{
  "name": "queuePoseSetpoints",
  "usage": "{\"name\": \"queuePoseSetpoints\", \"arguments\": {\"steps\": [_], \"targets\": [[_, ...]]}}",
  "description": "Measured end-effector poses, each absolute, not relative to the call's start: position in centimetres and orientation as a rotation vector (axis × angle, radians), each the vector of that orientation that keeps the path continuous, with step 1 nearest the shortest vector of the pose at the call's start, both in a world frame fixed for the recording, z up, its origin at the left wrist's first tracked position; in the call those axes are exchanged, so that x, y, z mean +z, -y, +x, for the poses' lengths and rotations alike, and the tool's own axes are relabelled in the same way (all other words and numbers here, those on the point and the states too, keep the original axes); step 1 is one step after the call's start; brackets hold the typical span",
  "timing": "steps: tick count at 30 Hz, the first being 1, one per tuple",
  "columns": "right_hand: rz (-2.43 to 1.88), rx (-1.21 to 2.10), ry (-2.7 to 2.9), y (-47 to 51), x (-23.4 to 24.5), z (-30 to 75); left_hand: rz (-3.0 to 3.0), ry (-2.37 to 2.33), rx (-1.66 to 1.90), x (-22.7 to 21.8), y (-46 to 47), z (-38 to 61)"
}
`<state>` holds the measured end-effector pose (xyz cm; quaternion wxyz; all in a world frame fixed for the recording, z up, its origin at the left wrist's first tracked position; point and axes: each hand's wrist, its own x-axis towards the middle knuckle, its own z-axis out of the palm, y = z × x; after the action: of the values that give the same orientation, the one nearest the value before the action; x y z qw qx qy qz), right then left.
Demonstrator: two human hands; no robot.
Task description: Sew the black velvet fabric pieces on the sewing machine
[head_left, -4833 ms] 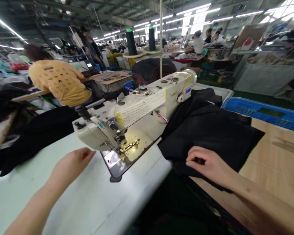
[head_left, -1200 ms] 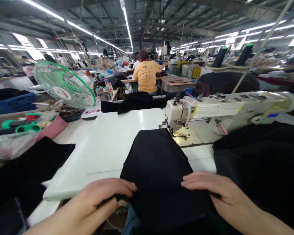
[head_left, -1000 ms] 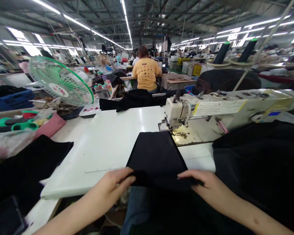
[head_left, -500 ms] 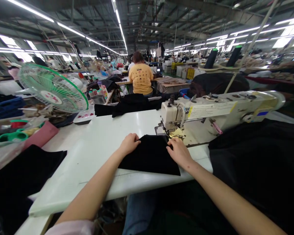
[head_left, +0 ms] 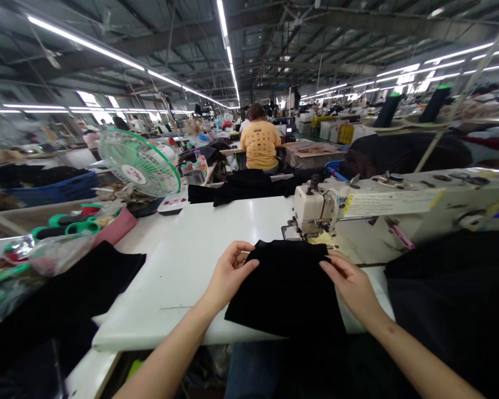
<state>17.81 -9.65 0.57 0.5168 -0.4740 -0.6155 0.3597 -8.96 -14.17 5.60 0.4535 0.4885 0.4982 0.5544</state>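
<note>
- While its top-left corner is narrowly pinched by left hand (head_left: 228, 272), black fabric panel (head_left: 289, 288) is held between hands
- Top-right corner likewise pinched by right hand (head_left: 353, 285), near sewing machine (head_left: 393, 204)

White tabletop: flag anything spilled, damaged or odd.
No spill shows. A thin line and dark speck break the plain white tabletop left of the black cloth; whether damage, I cannot tell.
</note>
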Motion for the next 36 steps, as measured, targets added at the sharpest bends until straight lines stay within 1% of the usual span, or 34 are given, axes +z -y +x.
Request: {"name": "queuePoseSetpoints", "arguments": {"steps": [3, 9, 13, 20, 24, 30, 33, 36], "targets": [[-1.153, 0.764, 1.469, 10.6, 0.4, 19.3, 1.178, -1.175, 1.373, 6.1, 14.6, -8.5], [-1.272, 0.838, 1.34, 12.3, 1.5, 21.2, 1.224, -1.15, 1.348, 6.1, 14.5, -7.2], [-1.238, 0.833, 1.327, 12.3, 2.0, 21.5, 1.323, -1.135, 1.334, 6.5, 14.3, -6.7], [-1.25, 0.876, 1.166, 11.8, 1.7, 22.0, 1.505, -1.329, 1.463, 7.9, 14.5, -6.1], [-1.244, 0.991, 0.997, 12.0, 2.0, 21.7, 1.352, -1.38, 1.554, 8.2, 14.9, -5.1], [-1.242, 1.148, 0.836, 12.2, 2.8, 21.7, 1.139, -1.269, 1.624, 8.3, 15.2, -4.4], [-1.255, 1.12, 0.904, 12.2, 2.4, 22.1, 1.057, -1.263, 1.631, 8.3, 15.2, -4.2], [-1.241, 1.001, 1.039, 12.1, 2.0, 22.5, 0.918, -1.255, 1.672, 8.3, 15.1, -4.1]]}}
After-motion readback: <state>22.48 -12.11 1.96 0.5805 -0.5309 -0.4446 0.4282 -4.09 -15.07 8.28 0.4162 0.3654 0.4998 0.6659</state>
